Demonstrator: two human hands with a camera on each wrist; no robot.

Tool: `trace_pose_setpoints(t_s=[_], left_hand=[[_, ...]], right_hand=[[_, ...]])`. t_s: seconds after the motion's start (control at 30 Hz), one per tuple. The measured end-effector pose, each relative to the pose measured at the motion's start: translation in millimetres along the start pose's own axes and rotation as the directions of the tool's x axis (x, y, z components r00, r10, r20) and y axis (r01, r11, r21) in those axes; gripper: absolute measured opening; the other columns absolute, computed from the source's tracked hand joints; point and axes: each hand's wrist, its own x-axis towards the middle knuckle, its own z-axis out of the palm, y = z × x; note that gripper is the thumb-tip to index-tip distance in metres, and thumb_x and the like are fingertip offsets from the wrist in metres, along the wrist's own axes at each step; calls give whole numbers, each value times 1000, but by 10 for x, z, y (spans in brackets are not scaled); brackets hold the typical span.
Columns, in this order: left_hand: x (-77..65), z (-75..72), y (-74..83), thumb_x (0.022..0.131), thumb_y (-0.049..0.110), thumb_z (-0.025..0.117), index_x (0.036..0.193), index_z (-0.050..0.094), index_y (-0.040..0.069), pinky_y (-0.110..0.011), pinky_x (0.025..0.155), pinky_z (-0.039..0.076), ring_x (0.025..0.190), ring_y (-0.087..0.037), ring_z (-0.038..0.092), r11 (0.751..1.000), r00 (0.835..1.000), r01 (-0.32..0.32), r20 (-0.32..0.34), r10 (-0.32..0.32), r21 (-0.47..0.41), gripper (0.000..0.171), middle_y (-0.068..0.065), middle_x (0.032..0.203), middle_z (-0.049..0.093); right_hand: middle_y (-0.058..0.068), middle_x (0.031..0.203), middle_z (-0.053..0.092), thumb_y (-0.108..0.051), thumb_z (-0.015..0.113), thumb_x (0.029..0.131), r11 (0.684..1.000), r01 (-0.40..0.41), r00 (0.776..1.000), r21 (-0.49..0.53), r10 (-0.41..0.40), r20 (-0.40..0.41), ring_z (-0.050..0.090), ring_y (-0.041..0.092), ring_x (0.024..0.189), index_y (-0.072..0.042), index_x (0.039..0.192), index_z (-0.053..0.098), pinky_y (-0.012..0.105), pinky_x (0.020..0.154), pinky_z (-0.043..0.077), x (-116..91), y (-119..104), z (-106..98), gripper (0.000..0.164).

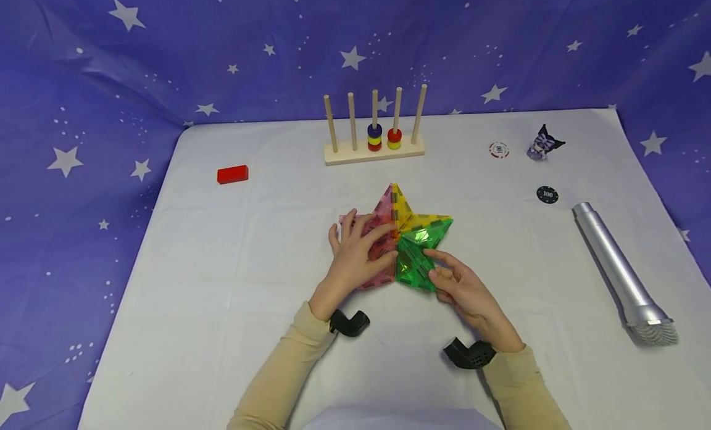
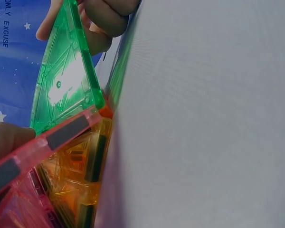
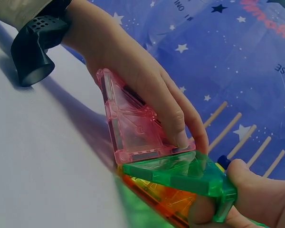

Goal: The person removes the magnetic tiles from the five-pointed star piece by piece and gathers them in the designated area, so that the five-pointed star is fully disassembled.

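Note:
A star of translucent magnetic tiles lies mid-table, with pink tiles (image 1: 383, 206) on its left, yellow tiles (image 1: 408, 217) at the top right and green tiles (image 1: 415, 257) at the lower right. My left hand (image 1: 351, 254) rests spread over the pink side, its fingertips touching the tiles near the centre. My right hand (image 1: 466, 289) pinches the outer edge of a green tile (image 3: 180, 173) between thumb and fingers. In the left wrist view that green tile (image 2: 64, 78) stands tilted up beside a pink tile edge (image 2: 47, 142), with orange tiles (image 2: 78, 180) below.
Behind the star stands a wooden peg rack (image 1: 374, 152) with coloured rings on two pegs. A red block (image 1: 232, 174) lies at left. Toward the right are two poker chips (image 1: 547, 195), a small dark-eared figurine (image 1: 541, 145) and a silver microphone-like tube (image 1: 619, 266).

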Motion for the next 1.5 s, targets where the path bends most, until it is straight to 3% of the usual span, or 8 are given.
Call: trace_pose_setpoints(t_s=[0.6, 0.87, 1.13, 1.3, 1.5], left_hand=[[4, 13, 1, 80, 46, 63, 121, 57, 30, -63, 94, 4, 130, -36, 14, 1000, 1000, -3, -26, 3, -11, 45, -5, 128, 43], [17, 11, 9, 80, 43, 64, 120, 58, 29, -62, 94, 4, 130, -36, 14, 999, 1000, -14, -27, 13, -34, 43, -5, 128, 42], [2, 14, -1, 81, 45, 62, 121, 57, 31, -61, 95, 4, 130, -35, 14, 999, 1000, -6, -16, 5, -34, 43, -5, 128, 42], [-8, 20, -5, 80, 43, 63, 120, 58, 31, -62, 94, 4, 129, -35, 15, 1000, 1000, -5, -28, 4, -27, 42, -5, 129, 42], [5, 21, 3, 81, 44, 63, 121, 57, 31, -62, 94, 4, 129, -35, 15, 1000, 1000, -12, -18, 12, -28, 43, -6, 129, 42]], right_hand=[[-5, 79, 56, -5, 50, 92, 995, 20, 999, 95, -23, 27, 35, 4, 53, 1, 133, 32, 24, 49, 19, -13, 5, 6, 45], [-4, 84, 54, -3, 50, 92, 996, 69, 995, 55, -72, 66, 40, 5, 59, -5, 131, 39, 19, 52, 31, -70, -60, -31, 40], [-4, 87, 53, 2, 44, 93, 985, 151, 988, 83, -150, -19, 43, 6, 66, -9, 130, 40, 20, 57, 36, -132, -192, -174, 39], [-3, 84, 52, 0, 45, 93, 968, 250, 954, 26, -241, -178, 45, 6, 66, -8, 131, 38, 18, 57, 40, -168, -326, -356, 39], [-1, 83, 48, -4, 51, 91, 951, 266, 873, -157, -307, -380, 46, 8, 65, -10, 133, 38, 17, 56, 42, -221, -478, -768, 45]])
